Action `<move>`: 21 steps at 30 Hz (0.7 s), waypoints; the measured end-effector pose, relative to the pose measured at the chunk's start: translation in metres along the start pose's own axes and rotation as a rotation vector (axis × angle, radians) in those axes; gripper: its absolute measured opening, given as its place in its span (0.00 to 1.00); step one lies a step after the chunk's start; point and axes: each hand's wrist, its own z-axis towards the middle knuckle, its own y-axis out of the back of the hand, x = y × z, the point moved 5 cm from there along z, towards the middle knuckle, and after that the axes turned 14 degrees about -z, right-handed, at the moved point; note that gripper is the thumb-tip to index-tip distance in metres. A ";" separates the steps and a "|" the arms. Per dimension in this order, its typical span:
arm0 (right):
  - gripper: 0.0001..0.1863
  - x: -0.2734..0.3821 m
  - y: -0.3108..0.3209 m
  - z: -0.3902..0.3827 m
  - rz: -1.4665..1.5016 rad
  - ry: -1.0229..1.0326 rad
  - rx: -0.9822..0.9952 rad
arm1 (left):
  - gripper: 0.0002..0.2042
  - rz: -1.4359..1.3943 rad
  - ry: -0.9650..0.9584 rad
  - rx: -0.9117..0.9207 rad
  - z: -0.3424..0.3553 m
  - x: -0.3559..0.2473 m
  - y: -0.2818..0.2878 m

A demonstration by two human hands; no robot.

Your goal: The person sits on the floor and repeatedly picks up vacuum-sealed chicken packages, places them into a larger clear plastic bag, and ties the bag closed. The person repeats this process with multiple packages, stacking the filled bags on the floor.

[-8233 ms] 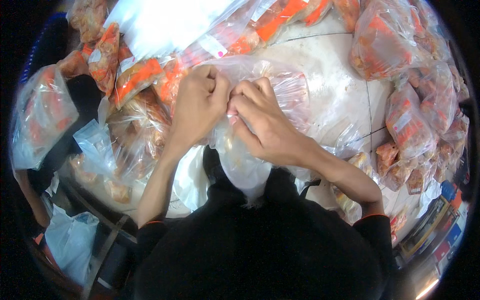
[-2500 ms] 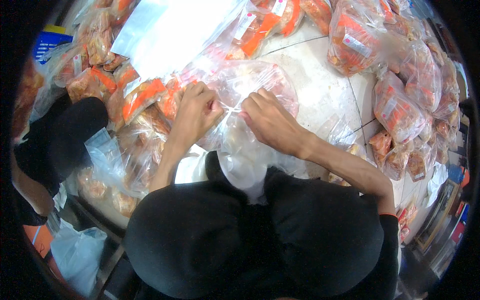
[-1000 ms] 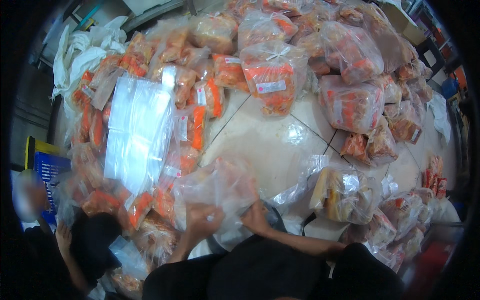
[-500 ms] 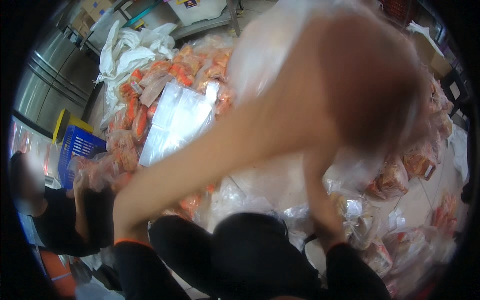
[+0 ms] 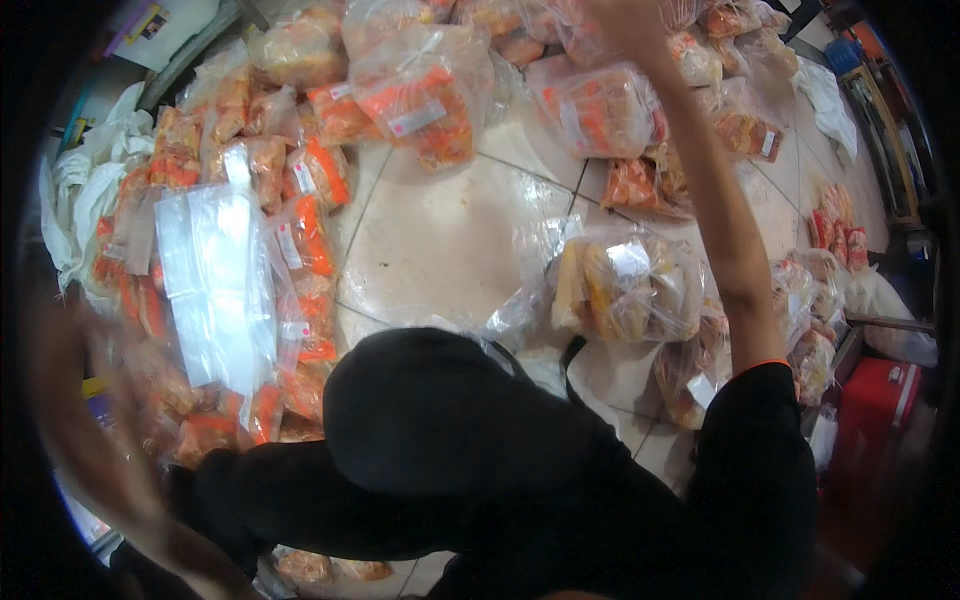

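Right hand (image 5: 622, 22) is beside a translucent, orange-tinged plastic bag (image 5: 562, 28).

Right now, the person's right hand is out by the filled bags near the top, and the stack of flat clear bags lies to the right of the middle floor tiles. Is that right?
Not quite: the stack of flat clear bags lies to the left of the middle floor tiles, as the head view shows. The right hand is indeed out by the filled bags near the top.
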 end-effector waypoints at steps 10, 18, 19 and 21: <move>0.13 -0.029 -0.179 -0.208 0.002 -0.118 0.791 | 0.06 -0.239 0.311 0.160 -0.142 0.052 -0.071; 0.11 0.142 -0.229 -0.050 0.358 -0.034 0.490 | 0.08 -0.246 0.207 0.221 -0.148 0.058 -0.077; 0.10 0.183 -0.245 -0.030 0.393 0.010 0.462 | 0.08 -0.244 0.170 0.202 -0.147 0.057 -0.080; 0.11 0.268 -0.280 0.003 0.480 0.163 0.424 | 0.09 -0.255 0.126 0.165 -0.145 0.058 -0.082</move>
